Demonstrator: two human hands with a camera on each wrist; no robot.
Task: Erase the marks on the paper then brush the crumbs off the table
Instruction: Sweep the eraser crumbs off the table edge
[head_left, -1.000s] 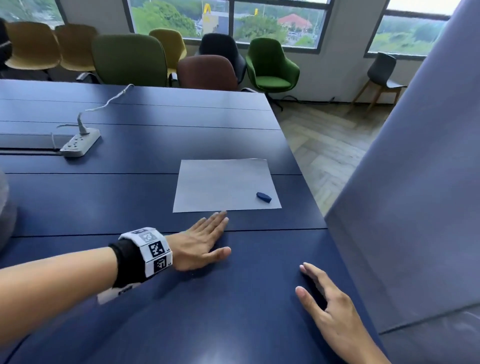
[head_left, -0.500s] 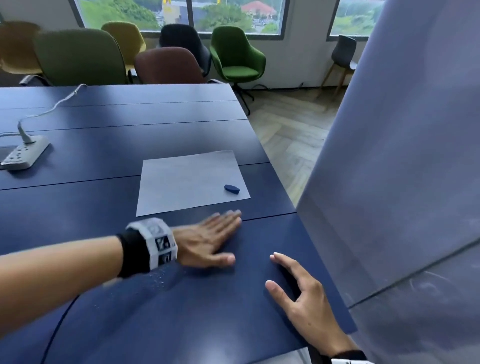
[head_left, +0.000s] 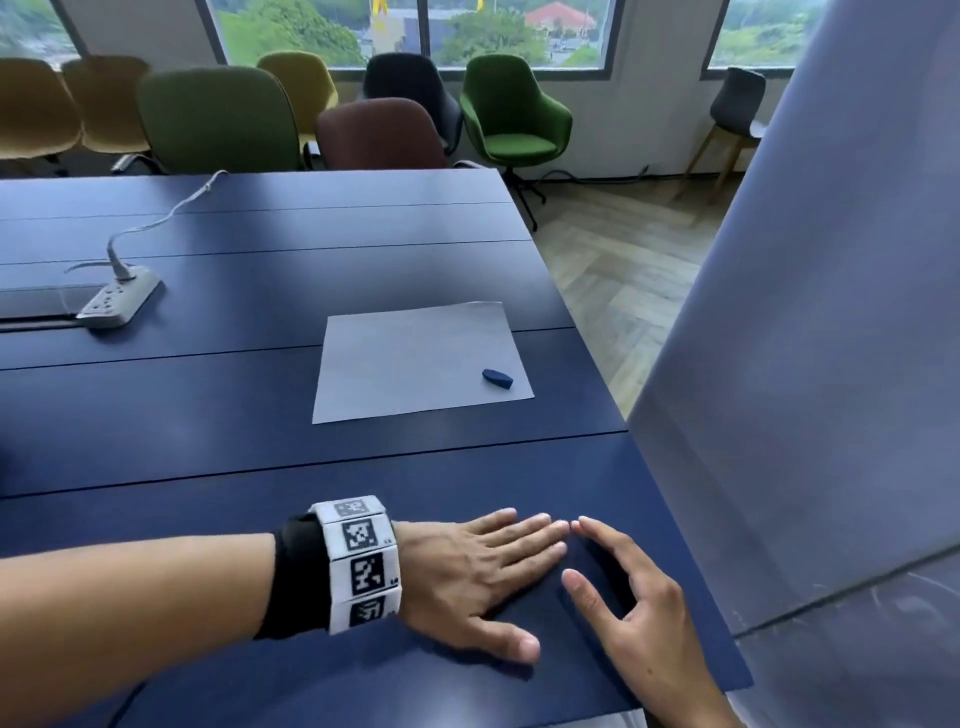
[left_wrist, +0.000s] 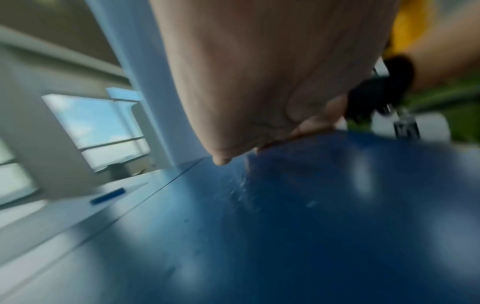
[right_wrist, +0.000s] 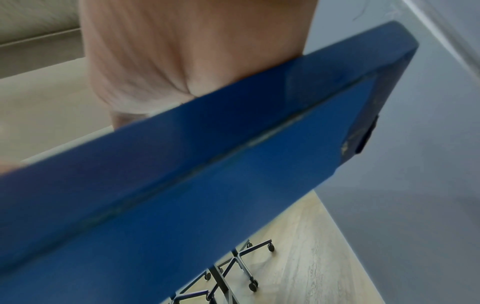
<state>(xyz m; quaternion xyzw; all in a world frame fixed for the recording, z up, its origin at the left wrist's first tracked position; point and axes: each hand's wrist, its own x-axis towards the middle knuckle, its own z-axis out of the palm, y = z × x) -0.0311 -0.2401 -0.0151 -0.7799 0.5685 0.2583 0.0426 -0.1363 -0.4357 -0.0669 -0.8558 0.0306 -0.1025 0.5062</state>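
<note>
The left hand (head_left: 467, 566) lay flat on the blue bench (head_left: 208, 415), fingers straight, holding nothing. The right hand (head_left: 639, 613) stood on its edge just beside it, fingers extended, fingertips nearly meeting. Well beyond them lay the paper (head_left: 415, 358), the eraser (head_left: 497, 378) resting near its right corner.
</note>
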